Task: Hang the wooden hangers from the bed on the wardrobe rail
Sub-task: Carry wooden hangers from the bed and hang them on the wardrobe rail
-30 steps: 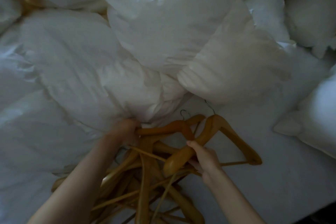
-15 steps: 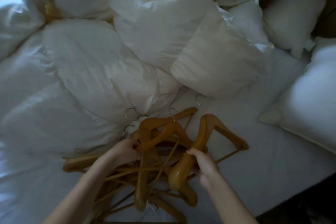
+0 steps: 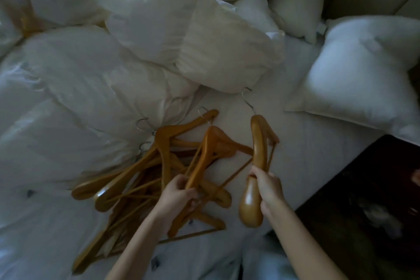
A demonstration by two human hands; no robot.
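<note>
A tangle of several wooden hangers (image 3: 145, 179) with metal hooks lies on the white bed sheet (image 3: 306, 154). My right hand (image 3: 269, 191) grips one wooden hanger (image 3: 256, 154) by its arm, lifted clear to the right of the pile, hook pointing away from me. My left hand (image 3: 179, 195) is closed on the arm of a second hanger (image 3: 209, 148) that still rests in the pile, its hook toward the duvet. The wardrobe rail is not in view.
A crumpled white duvet (image 3: 91, 88) fills the left and back of the bed. White pillows (image 3: 359, 70) sit at the right and back. A dark bedside surface (image 3: 368, 207) is at the lower right, past the bed's edge.
My right hand has pulled its hanger out of the pile to the right and turned it edge-on. My left hand has moved right and taken hold of another hanger.
</note>
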